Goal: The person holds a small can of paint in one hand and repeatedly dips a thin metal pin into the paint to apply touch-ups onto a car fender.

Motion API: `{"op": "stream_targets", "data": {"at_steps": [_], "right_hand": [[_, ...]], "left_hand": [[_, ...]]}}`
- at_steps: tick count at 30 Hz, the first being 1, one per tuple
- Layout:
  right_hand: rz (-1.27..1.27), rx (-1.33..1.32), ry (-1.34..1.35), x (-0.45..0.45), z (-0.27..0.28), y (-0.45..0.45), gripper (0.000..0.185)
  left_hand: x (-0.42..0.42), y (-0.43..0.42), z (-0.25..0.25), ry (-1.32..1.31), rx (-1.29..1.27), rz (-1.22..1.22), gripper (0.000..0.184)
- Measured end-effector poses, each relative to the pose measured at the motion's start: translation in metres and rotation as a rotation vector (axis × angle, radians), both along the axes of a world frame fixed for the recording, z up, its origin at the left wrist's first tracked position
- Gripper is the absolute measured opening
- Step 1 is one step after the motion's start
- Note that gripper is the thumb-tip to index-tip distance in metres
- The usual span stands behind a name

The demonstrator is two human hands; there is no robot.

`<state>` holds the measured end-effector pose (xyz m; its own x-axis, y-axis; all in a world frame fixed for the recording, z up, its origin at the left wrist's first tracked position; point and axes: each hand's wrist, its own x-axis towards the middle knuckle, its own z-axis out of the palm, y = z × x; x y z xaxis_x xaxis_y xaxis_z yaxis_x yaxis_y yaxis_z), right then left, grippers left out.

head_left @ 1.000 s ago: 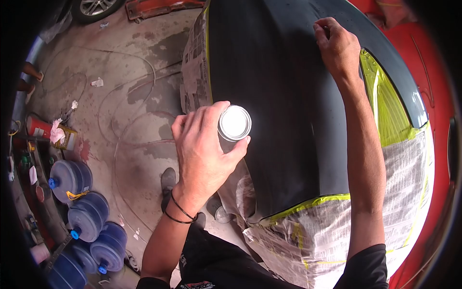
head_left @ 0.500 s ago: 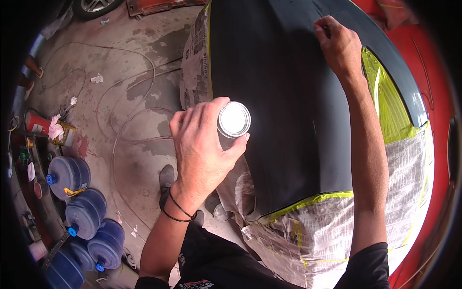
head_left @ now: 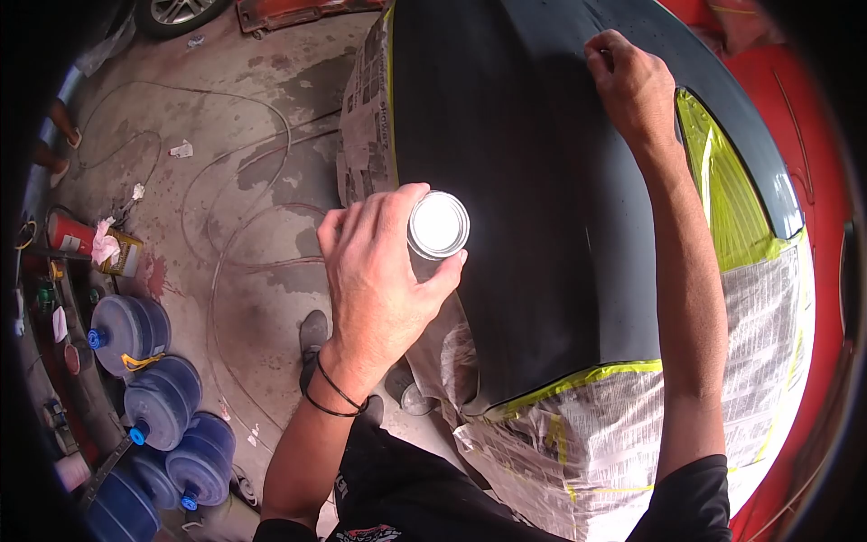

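A small round metal can (head_left: pixel 440 224) with a bright, glaring white top sits in my left hand (head_left: pixel 384 262), thumb and fingers wrapped around its side. Glare hides whether that top is a lid or the contents. Beneath both hands stretches a dark grey car hood (head_left: pixel 524 226). Over its far right part, my right hand (head_left: pixel 635 90) is closed with the fingers curled in. Whatever it holds, if anything, is hidden, and I cannot tell if it touches the hood. Masking paper (head_left: pixel 596 434) and yellow-green tape (head_left: pixel 591 373) run along the hood's edge.
Several blue water jugs (head_left: pixel 163 402) lie at lower left beside a cluttered shelf. A hose (head_left: pixel 217 262) loops over the stained concrete floor. Near the red bucket (head_left: pixel 69 233) is a crumpled pink paper (head_left: pixel 105 244). Another person's feet (head_left: pixel 61 167) show at the left edge.
My right hand has shifted very slightly to the left. My left hand and the can have hardly moved. At the left edge, the other person's foot has shifted a little.
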<state>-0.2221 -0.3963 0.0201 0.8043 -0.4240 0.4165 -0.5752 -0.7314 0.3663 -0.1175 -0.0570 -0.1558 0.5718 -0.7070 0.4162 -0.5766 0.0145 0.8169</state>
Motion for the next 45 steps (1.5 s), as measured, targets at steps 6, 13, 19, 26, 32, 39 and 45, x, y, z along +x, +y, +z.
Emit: {"op": "stream_targets", "data": {"at_steps": [6,13,19,26,32,39,45], "right_hand": [[-0.010,0.011,-0.027,0.000,0.001,0.005,0.023],[-0.005,0.019,-0.038,-0.002,0.000,0.003,0.024],[-0.036,0.005,-0.008,0.001,0.001,0.005,0.023],[-0.043,0.012,0.000,0.001,0.000,0.005,0.022],[-0.056,0.095,-0.249,-0.005,0.001,0.031,0.025],[-0.020,0.449,-0.774,-0.049,-0.031,0.178,0.024],[0.007,0.652,-0.972,-0.096,-0.080,0.255,0.013]], "left_hand": [[0.001,0.001,-0.002,-0.002,-0.002,-0.001,0.072],[0.001,0.001,0.000,0.005,-0.004,-0.002,0.072],[0.002,0.002,0.001,0.011,0.003,-0.003,0.072],[0.004,0.003,0.001,0.004,0.001,0.002,0.072],[0.003,0.003,0.005,-0.001,-0.003,-0.007,0.072],[-0.024,0.012,0.009,-0.047,0.003,-0.026,0.073],[-0.064,0.028,0.004,0.113,0.001,-0.048,0.068]]}}
